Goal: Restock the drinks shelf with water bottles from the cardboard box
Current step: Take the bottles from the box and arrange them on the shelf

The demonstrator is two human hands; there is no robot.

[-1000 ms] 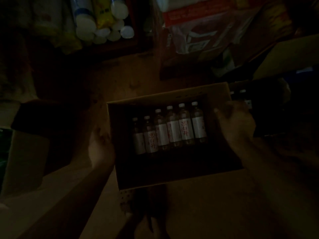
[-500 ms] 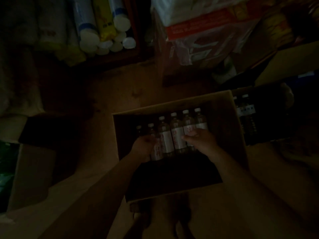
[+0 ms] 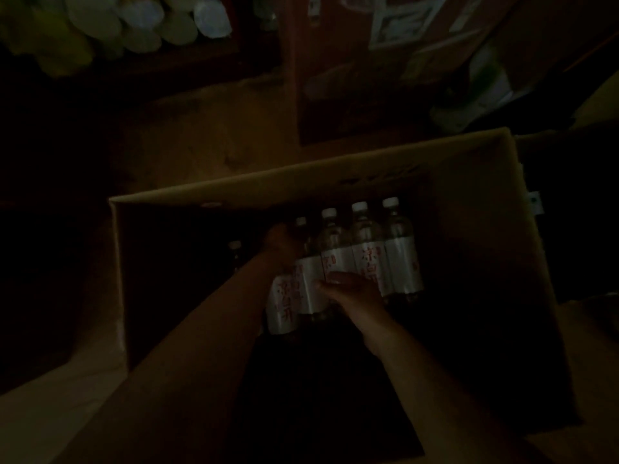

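both hands inside cardboard box [image 3: 475, 182], at bottle row along its far wall. left hand [image 3: 281, 241] grips leftmost bottles [image 3: 291, 296]; right hand [image 3: 348, 289] grips next bottles [image 3: 335, 259]. picking step; next likely lift clear, carry to shelf.

The bottles [image 3: 365, 252] in the box [image 3: 469, 182] carry white labels [image 3: 400, 262] with large red Chinese characters running down them. On one label the first character reads 凉 (the ones below it are partly covered by the right hand [image 3: 351, 291]). The bottle [image 3: 283, 308] nearest the left hand [image 3: 279, 241] shows the same red print, its last character reading 开; the middle one is too dim to be sure of. Dark print on the box's far wall and the papers on the carton [image 3: 385, 45] behind cannot be read.
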